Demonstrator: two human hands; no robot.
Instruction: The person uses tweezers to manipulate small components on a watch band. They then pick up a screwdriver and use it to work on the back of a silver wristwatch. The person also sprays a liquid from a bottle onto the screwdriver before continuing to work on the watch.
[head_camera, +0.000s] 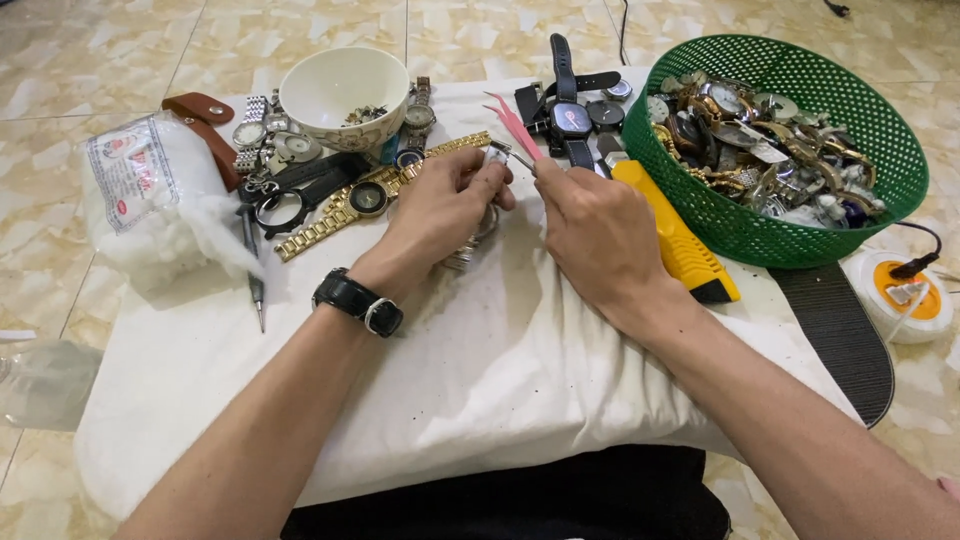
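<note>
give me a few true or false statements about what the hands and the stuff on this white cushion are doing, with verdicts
1. The left hand holds a silver watch by its metal band. True.
2. The right hand holds the yellow utility knife. False: the knife lies on the cushion beside that hand, which holds a thin metal tool at the watch.
3. The green basket is full of watches. True.
4. The white bowl is empty. False: a few small parts lie in it.
5. A black wristwatch is worn on the left wrist. True.
6. The gold watch sits in the basket. False: it lies on the cushion by the left hand.
</note>
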